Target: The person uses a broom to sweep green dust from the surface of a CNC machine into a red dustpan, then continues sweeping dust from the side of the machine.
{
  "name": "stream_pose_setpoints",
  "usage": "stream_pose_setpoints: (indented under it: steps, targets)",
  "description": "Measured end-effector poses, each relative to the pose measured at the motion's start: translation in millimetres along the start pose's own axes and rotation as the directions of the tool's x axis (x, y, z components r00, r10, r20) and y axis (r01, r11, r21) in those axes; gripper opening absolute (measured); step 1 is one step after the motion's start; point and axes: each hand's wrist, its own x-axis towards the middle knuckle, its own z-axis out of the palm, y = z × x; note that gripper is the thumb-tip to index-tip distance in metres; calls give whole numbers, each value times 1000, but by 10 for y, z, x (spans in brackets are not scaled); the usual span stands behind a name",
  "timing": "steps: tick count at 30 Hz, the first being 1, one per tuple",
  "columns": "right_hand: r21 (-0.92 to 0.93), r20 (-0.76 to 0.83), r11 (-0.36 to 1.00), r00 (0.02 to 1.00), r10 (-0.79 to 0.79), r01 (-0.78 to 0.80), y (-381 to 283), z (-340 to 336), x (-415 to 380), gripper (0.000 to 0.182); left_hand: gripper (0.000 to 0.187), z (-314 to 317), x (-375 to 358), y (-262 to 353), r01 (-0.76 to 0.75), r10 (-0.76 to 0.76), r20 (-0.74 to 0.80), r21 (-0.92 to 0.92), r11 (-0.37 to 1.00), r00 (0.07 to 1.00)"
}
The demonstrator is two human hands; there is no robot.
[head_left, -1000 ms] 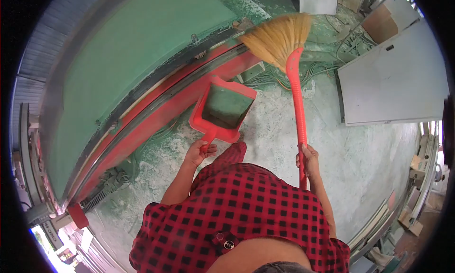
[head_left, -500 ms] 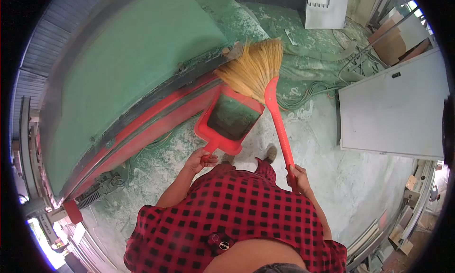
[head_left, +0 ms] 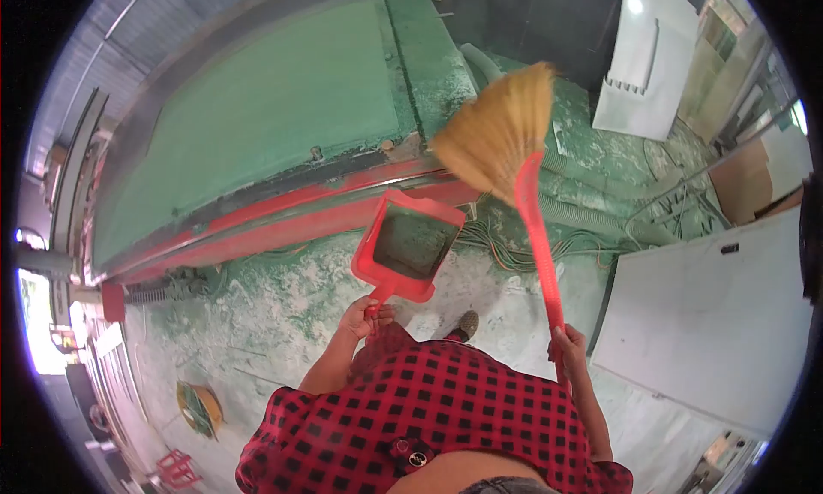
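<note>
My left hand (head_left: 364,317) is closed round the short handle of a red dustpan (head_left: 396,286). Greyish-green dust coats the pan's dark inside. On the other side, my right hand (head_left: 567,350) grips the red handle of a broom (head_left: 538,241) near its lower end. The broom's tan straw bristles (head_left: 501,129) fan out at the top, up and to the right of the dustpan and apart from it. Both tools are held up in front of my body, above the dusty floor.
A large machine bed with a green top (head_left: 274,117) and red side rail (head_left: 317,228) spans the left. Ribbed hoses (head_left: 583,215) and green cables (head_left: 506,247) lie on the floor. At right stands a white cabinet (head_left: 694,322). A basket (head_left: 199,408) sits lower left.
The view has turned and moved along the machine. The broom has shifted right, so its bristles now stand farther from the dustpan. Both hands keep their hold.
</note>
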Motion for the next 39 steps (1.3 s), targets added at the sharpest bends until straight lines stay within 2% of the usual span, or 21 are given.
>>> stream_pose_setpoints:
  steps: [3,5,10,13,14,16,18,20,24,28,32,34,39]
  targets:
    - [-40,2,998,999,-50,50,-413,-176,254,27,38,164,38,-192,-74,75,1,-71,995,997]
    - [-74,65,979,981,-185,190,-628,-210,389,26,38,230,25,-255,-102,102,1,-82,991,995]
    - [-92,162,972,966,-199,216,-824,-14,601,25,34,424,-64,-352,-111,109,-29,-112,987,994]
    - [-175,228,952,951,-209,251,-855,197,721,27,35,398,-89,-363,-159,154,-64,-75,984,986]
    - [-180,224,950,951,-214,257,-847,251,763,27,35,388,-73,-363,-139,134,-74,-66,988,988]
    - [-324,185,915,965,-186,239,-789,304,936,27,34,448,14,-365,-127,122,-69,-73,989,990]
    - [-348,163,912,972,-168,216,-800,303,1047,27,33,471,21,-348,-130,127,-47,-59,990,991]
    - [-297,128,935,979,-160,192,-829,248,1133,28,32,492,80,-341,-132,129,-39,-58,990,991]
    - [-326,141,916,970,-197,233,-1056,145,1324,26,31,539,162,-283,-109,112,29,-70,992,993]
    - [-380,143,891,967,-209,249,-1161,-7,1439,25,32,655,141,-222,-134,135,27,-42,990,990]
    - [-303,110,928,975,-190,215,-1235,-226,1433,23,35,659,139,-149,-122,124,47,-43,992,991]
    - [-213,122,964,984,-132,156,-1326,-272,1343,19,36,671,123,-122,-117,120,53,-49,992,991]
    - [-223,82,963,987,-136,152,-1494,-281,1167,19,40,599,144,-102,-93,94,47,-7,996,995]
